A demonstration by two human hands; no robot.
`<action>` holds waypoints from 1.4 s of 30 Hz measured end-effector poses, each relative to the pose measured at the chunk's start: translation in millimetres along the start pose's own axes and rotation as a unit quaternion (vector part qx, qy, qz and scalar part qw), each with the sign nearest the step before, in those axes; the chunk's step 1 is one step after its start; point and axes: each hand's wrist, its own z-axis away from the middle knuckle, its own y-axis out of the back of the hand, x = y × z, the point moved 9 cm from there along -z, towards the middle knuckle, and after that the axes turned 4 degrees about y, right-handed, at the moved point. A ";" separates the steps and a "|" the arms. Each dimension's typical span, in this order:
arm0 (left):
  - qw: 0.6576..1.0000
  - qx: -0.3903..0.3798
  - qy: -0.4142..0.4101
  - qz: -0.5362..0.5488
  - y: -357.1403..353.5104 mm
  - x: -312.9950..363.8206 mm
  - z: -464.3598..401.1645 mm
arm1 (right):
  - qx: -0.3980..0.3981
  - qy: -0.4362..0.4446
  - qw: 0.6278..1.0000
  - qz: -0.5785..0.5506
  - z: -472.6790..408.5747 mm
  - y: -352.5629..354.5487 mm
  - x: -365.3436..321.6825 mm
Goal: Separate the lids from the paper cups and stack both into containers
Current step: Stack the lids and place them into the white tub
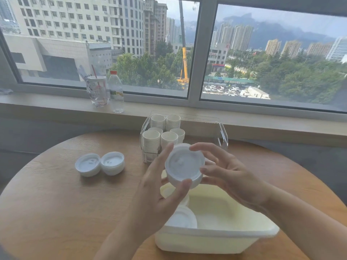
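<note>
A white lidded paper cup (184,165) is held up over the table, its lid facing me. My left hand (159,192) grips it from the left and below. The fingers of my right hand (227,173) rest on the lid's rim from the right. Below them stands a cream plastic tub (216,239) with more lidded cups (183,218) inside. Behind it, a clear bin (223,132) holds several stacks of white paper cups (151,141). Two stacks of white lids (100,164) lie on the table at the left.
The round wooden table (56,203) stands before a window sill. On the sill are a clear drink cup with a red straw (97,91) and a plastic water bottle (116,91). A small object (5,91) lies at the sill's far left.
</note>
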 end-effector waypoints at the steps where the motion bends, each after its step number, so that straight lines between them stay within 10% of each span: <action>1: 1.000 -0.012 0.006 -0.005 -2.6 -2.4 0.3 | 0.008 -0.009 1.000 -0.004 1.5 2.6 4.5; 18: 0.996 0.007 0.069 -0.057 32.2 -64.8 20.5 | 0.095 -0.264 0.946 0.163 24.2 59.4 87.6; 42: 0.995 0.011 0.075 0.064 19.8 -72.8 34.8 | -0.033 -0.310 0.838 0.447 12.4 37.7 117.7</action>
